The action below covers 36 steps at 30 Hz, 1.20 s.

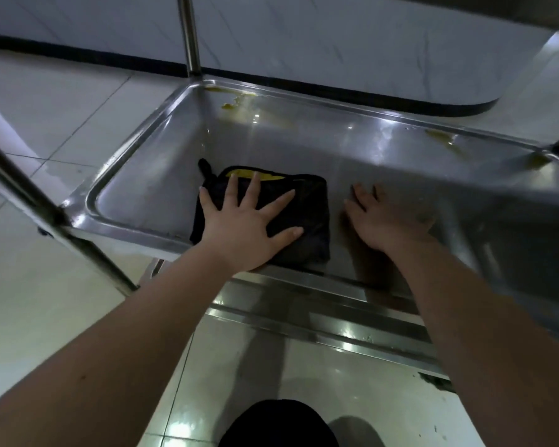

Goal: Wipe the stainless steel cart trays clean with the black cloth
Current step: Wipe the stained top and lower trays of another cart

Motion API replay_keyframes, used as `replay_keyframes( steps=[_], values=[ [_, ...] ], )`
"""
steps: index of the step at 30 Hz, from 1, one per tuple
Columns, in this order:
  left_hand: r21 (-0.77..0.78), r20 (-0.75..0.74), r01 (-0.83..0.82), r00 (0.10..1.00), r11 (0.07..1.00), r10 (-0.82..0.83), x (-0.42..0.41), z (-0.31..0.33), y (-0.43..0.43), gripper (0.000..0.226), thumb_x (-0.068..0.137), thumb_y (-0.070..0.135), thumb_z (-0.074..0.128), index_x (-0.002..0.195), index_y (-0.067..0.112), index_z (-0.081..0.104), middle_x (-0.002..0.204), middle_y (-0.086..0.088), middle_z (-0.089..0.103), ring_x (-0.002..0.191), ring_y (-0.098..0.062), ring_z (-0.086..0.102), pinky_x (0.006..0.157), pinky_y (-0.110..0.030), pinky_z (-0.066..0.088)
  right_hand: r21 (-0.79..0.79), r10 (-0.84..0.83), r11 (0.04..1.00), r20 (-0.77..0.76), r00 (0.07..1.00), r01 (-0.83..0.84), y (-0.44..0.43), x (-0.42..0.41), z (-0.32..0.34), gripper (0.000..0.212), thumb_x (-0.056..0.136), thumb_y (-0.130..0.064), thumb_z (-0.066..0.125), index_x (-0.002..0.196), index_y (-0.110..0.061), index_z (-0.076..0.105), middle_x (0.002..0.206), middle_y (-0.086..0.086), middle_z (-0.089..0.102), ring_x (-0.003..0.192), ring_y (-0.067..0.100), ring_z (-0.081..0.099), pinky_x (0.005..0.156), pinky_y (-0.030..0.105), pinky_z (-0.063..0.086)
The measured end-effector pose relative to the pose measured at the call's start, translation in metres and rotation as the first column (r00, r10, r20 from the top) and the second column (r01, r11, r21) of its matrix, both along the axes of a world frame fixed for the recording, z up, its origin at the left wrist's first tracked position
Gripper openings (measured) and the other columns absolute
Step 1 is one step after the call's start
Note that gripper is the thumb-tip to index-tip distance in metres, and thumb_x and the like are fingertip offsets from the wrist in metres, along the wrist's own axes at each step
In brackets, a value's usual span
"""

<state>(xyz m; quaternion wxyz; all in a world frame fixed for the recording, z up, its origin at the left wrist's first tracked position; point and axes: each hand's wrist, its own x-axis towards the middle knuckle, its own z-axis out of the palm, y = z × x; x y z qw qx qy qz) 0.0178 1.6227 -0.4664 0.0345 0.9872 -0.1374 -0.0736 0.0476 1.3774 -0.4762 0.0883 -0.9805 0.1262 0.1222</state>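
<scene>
The black cloth [313,204] is looking soft and light, folded under the left hand [242,221] pressing flat, fingers spread wide.

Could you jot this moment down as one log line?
left hand: flat on black cloth | right hand: open over tray | yellow smears: far edge, unwiped

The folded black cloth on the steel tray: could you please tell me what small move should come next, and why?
Probably slide the folded black cloth away toward the far wall. The left hand presses flat on it near the front rim of the stainless steel tray, while yellow smears lie unwiped along the far wall. The right hand rests flat beside it.
</scene>
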Motion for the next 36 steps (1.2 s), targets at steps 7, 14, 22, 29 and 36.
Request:
replay_keyframes(
  steps=[7, 14, 22, 29, 36],
  values=[
    [0.033, -0.028, -0.083, 0.996, 0.996, 0.084, -0.005, -0.002, 0.001, 0.078, 0.076, 0.090, 0.003, 0.144, 0.060, -0.017, 0.162, 0.001, -0.024, 0.147, -0.036, -0.024, 0.105, -0.077, -0.011, -0.082, 0.181, 0.982, 0.121, 0.976, -0.172, 0.044, 0.052, 0.006, 0.055, 0.101, -0.058, 0.014, 0.153, -0.047, -0.001, 0.163, -0.015, -0.010, 0.147, 0.043, -0.014, 0.113, 0.069, -0.006],
    [-0.010, 0.010, -0.097, 0.995, 0.995, 0.098, 0.114, -0.001, 0.000, 0.086, 0.069, 0.097, 0.014, 0.146, 0.062, -0.004, 0.165, 0.001, -0.013, 0.149, -0.037, -0.014, 0.107, -0.076, -0.005, -0.170, 0.191, 0.972, 0.180, 0.965, -0.161, 0.035, 0.057, -0.009, 0.053, 0.102, -0.053, 0.012, 0.154, -0.046, -0.001, 0.164, -0.013, -0.007, 0.149, 0.041, -0.006, 0.116, 0.064, -0.001],
    [0.071, -0.031, -0.082, 0.996, 0.994, 0.085, 0.198, 0.012, -0.019, 0.082, 0.074, 0.094, 0.019, 0.146, 0.062, -0.003, 0.165, 0.000, -0.011, 0.149, -0.039, -0.013, 0.104, -0.078, -0.011, -0.163, 0.180, 0.975, 0.182, 0.967, -0.151, 0.033, 0.062, -0.012, 0.053, 0.101, -0.056, 0.011, 0.153, -0.048, -0.001, 0.164, -0.014, -0.008, 0.149, 0.040, -0.008, 0.115, 0.065, -0.004],
    [0.016, -0.012, -0.103, 0.995, 0.995, 0.103, 0.190, 0.007, -0.044, 0.074, 0.080, 0.089, 0.014, 0.146, 0.062, -0.004, 0.164, -0.011, -0.012, 0.148, -0.038, -0.016, 0.100, -0.080, -0.014, -0.157, 0.183, 0.976, 0.198, 0.963, -0.153, 0.036, 0.058, -0.013, 0.054, 0.101, -0.056, 0.012, 0.153, -0.048, 0.001, 0.164, -0.014, -0.006, 0.148, 0.040, -0.009, 0.113, 0.066, -0.006],
    [0.083, -0.067, -0.020, 0.997, 0.996, 0.025, 0.141, 0.006, -0.007, 0.077, 0.071, 0.094, 0.011, 0.140, 0.068, -0.012, 0.164, -0.003, -0.018, 0.148, -0.036, -0.018, 0.102, -0.080, -0.010, -0.132, 0.176, 0.979, 0.193, 0.965, -0.152, 0.037, 0.061, -0.012, 0.055, 0.100, -0.060, 0.013, 0.153, -0.048, 0.004, 0.164, -0.013, -0.003, 0.149, 0.039, -0.007, 0.114, 0.066, -0.005]
  ],
)
